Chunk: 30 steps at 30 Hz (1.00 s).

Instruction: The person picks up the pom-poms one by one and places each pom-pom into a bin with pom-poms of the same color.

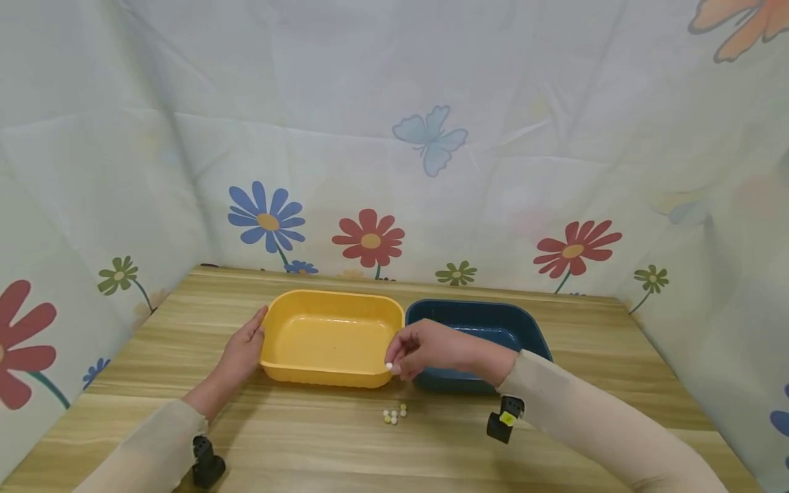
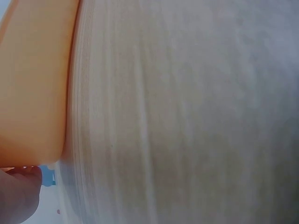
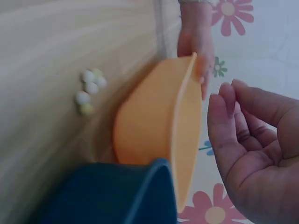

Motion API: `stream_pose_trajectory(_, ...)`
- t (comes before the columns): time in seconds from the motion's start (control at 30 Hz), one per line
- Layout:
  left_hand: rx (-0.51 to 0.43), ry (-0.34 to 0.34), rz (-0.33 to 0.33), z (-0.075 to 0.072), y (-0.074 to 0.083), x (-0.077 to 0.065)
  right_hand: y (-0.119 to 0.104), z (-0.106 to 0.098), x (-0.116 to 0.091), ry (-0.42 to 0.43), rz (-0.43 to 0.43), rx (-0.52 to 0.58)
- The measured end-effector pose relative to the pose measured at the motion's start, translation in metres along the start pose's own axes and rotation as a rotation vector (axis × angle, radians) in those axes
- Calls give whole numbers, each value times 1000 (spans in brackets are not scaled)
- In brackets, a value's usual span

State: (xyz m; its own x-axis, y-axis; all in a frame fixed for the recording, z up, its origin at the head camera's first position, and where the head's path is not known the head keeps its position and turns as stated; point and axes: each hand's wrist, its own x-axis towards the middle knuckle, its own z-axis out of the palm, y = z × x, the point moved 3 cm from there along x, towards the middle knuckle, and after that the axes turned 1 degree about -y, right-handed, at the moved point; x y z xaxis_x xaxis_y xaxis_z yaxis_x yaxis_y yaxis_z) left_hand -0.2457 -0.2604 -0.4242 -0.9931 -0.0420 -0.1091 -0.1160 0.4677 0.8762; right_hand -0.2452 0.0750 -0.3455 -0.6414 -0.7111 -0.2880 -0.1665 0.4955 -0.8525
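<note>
A yellow plastic basin (image 1: 333,378) stands on the wooden table, its inside bare where it shows. My left hand (image 1: 242,348) rests against the basin's left end, fingers stretched along the outer wall. In the left wrist view only part of that hand (image 2: 18,193) shows beside the basin wall (image 2: 35,84). Over the basin's right front corner, my right hand (image 1: 419,348) pinches a small white bead-like piece (image 1: 389,366) between thumb and fingertips. The right wrist view shows those fingertips together, the piece hidden. Several small white and yellow pieces (image 1: 394,415) lie on the table in front.
A dark blue basin (image 1: 477,385) stands right beside the yellow one, below my right forearm. Behind the wooden table (image 1: 308,445) hangs a white cloth (image 1: 345,137) printed with flowers and a butterfly, which also covers both sides.
</note>
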Motion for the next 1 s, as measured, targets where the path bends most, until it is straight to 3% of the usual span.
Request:
stream_pose_trajectory(0.5, 15, -7, 9, -1, 2, -2, -34, -22, 45, -42, -6, -5)
stream_pose_trajectory(1.0, 3, -6, 16, -1, 0, -2, -52, -33, 88, -62, 49, -118)
